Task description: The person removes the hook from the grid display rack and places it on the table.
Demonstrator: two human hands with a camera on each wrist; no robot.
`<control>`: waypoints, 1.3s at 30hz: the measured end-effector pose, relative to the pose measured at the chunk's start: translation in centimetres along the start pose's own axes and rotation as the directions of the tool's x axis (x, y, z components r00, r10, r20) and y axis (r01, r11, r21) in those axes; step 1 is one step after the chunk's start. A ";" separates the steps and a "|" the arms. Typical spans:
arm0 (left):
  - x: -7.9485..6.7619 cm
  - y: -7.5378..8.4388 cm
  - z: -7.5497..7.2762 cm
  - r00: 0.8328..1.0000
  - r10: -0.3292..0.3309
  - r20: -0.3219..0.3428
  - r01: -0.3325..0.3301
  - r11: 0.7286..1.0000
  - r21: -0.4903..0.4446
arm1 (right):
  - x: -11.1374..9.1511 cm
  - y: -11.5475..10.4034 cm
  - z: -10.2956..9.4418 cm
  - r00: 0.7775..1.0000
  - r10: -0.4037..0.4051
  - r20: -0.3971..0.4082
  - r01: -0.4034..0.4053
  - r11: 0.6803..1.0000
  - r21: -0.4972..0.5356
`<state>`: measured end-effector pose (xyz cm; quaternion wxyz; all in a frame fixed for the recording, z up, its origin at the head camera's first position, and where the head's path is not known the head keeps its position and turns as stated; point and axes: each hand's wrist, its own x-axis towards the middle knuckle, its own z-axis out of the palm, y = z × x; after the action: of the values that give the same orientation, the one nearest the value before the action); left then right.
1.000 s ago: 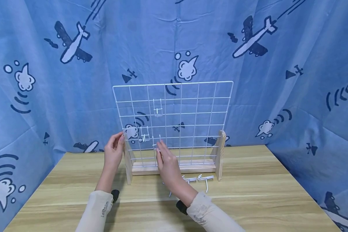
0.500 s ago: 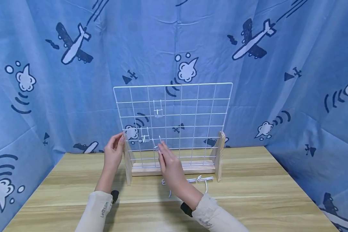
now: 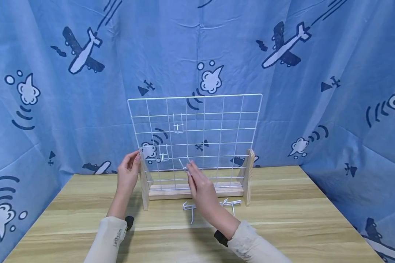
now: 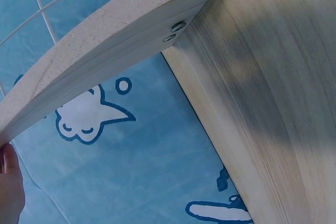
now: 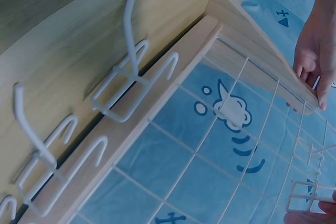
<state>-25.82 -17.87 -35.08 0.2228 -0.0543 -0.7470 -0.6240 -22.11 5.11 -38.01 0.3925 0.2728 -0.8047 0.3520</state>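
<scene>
Right hand point(image 3: 203, 188) pinches a hook point(image 3: 182, 165) at the wire grid's point(image 3: 203, 130) lower half, contact unclear; left hand point(image 3: 128, 170) grips the stand point(image 3: 145, 186). Looks like hook-hanging's in hand; next calls for catching it squarely onto the grid.

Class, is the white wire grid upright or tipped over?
Upright: the white wire grid rises from the wooden stand, its top edge well above the stand's sides.

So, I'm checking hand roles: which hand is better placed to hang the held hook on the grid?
Probably the right hand: it holds the hook near the grid, while the left hand grips the wooden post.
</scene>
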 end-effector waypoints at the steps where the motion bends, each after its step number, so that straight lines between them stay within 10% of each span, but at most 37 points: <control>1: 0.0 0.0 0.0 1.000 0.001 0.000 -0.001 1.000 -0.003 | 0.0 0.1 -0.1 1.000 0.000 0.005 0.000 1.000 0.000; 20: 0.2 -0.2 0.0 1.000 -0.005 -0.005 0.005 1.000 -0.007 | -1.3 2.1 -3.2 0.994 -0.105 0.033 0.106 0.992 -0.061; 39: 1.5 -3.6 -0.1 0.999 0.024 -0.022 -0.024 1.000 -0.003 | -3.3 4.1 -6.2 0.978 -0.170 0.125 0.185 0.975 -0.123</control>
<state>-28.41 -19.00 -37.73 0.2384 -0.0565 -0.7429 -0.6229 -20.52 12.95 -39.43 0.3935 0.3363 -0.8199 0.2446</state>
